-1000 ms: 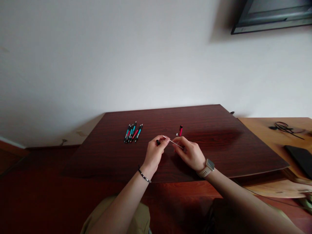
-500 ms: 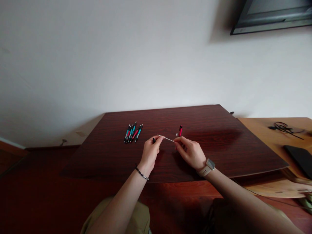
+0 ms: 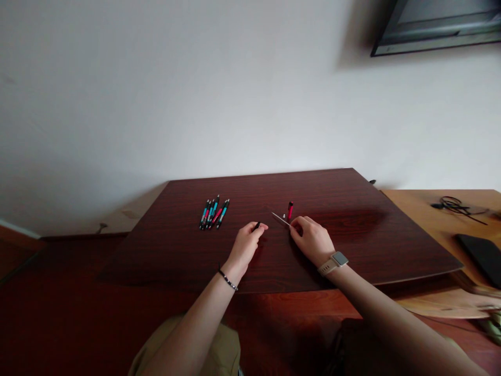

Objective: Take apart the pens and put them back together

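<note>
My right hand [image 3: 312, 240] pinches one end of a thin, pale pen refill [image 3: 279, 218], whose other end points up and to the left. In my left hand [image 3: 246, 244], closed fingers hold a small black pen part [image 3: 257, 226]; most of it is hidden by the fingers. Just beyond the right hand lies a red pen barrel [image 3: 290, 210] with a dark end. A tiny white piece [image 3: 284, 215] rests beside that barrel. To the left, several pens [image 3: 213, 213] in black with blue or red sections lie side by side in a group.
The dark wooden table [image 3: 250, 190] stands against a white wall. At its right is a lighter wooden desk [image 3: 410, 209] with a coiled black cable [image 3: 456, 204] and a flat black device [image 3: 479, 256]. A screen [image 3: 438, 28] hangs on the wall at upper right.
The refill has come away from my left fingers and moved right with my right hand. My left hand has turned slightly, bringing the black pen part up at its fingertips.
</note>
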The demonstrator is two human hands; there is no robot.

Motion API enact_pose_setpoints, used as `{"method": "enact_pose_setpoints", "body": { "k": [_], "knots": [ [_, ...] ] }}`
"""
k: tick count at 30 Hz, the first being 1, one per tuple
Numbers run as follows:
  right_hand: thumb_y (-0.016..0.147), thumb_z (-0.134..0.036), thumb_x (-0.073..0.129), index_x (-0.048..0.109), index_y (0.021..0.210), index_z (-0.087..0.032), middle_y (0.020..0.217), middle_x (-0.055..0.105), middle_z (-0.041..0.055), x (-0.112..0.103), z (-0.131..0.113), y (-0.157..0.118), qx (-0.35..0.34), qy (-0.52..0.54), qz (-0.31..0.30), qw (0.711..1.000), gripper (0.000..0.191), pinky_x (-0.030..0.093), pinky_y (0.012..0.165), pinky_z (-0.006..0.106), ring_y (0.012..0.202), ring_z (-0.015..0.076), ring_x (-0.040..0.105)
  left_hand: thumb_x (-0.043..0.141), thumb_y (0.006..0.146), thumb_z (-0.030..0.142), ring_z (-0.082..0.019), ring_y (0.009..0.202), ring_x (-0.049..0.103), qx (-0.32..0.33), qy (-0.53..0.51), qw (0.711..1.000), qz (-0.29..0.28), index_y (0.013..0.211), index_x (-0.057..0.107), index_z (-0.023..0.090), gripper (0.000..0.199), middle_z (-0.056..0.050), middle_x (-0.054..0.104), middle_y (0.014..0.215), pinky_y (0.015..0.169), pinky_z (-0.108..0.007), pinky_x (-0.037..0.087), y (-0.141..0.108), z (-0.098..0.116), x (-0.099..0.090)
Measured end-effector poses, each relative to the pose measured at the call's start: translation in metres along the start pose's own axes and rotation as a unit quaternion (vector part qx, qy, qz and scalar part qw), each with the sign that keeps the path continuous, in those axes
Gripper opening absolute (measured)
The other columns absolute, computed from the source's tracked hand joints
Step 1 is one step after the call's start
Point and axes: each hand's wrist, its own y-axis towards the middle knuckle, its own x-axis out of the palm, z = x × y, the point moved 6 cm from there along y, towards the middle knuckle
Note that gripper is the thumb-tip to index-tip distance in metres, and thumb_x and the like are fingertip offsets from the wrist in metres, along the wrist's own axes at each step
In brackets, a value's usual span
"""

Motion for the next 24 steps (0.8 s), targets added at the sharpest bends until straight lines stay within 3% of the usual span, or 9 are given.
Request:
{"method": "enact_pose_setpoints", "body": {
  "k": [5,11,17,21,24],
  "knots": [
    [0.098,-0.030,0.064,0.070,0.095,-0.023,0.086,0.070,0.0036,0.004,0.004,0.001,-0.003,0.004,-0.002,1.000,0.009,0.040,0.066,0.030,0.076,0.0208,0.065,0.066,0.093,0.054,-0.014,0.061,0.048,0.031,0.036,0.999,-0.017,0.098,0.081,0.018,0.039,-0.001,0.059,0.069,0.057,-0.026,0.032,-0.001,0.003,0.001],
    [0.096,-0.034,0.067,0.070,0.104,-0.025,0.084,0.071,0.0011,0.004,0.006,0.002,0.014,0.029,-0.004,0.999,0.012,0.040,0.063,0.030,0.073,0.0207,0.065,0.065,0.098,0.045,-0.024,0.092,0.068,0.096,0.109,0.989,-0.042,0.096,0.081,0.021,0.029,-0.009,0.078,0.100,0.078,-0.030,0.046,-0.002,0.012,0.004],
    [0.100,-0.032,0.059,0.072,0.103,-0.024,0.097,0.078,0.0061,-0.011,-0.004,0.003,0.000,0.111,0.035,0.993,0.016,0.050,0.076,0.034,0.081,0.0226,0.071,0.061,0.099,0.038,-0.025,0.093,0.069,0.124,0.155,0.978,-0.065,0.094,0.080,0.022,0.025,-0.006,0.078,0.093,0.085,-0.032,0.048,-0.008,0.020,0.009],
    [0.102,-0.033,0.059,0.066,0.130,-0.024,0.099,0.080,0.0054,-0.022,-0.019,0.000,-0.038,0.152,0.030,0.987,0.030,0.051,0.091,0.038,0.093,0.0249,0.075,0.053,0.100,0.029,-0.026,0.101,0.071,0.129,0.131,0.977,-0.105,0.097,0.081,0.022,0.029,-0.006,0.077,0.092,0.090,-0.032,0.049,-0.012,0.025,0.013],
    [0.104,-0.039,0.060,0.060,0.136,-0.024,0.095,0.079,0.0035,-0.016,-0.025,-0.004,-0.018,0.245,-0.029,0.969,0.036,0.054,0.082,0.034,0.084,0.0225,0.074,0.055,0.101,0.028,-0.026,0.111,0.070,0.163,0.125,0.971,-0.118,0.110,0.080,0.023,0.027,-0.007,0.080,0.113,0.100,-0.034,0.048,-0.014,0.031,0.015]
  ]
}}
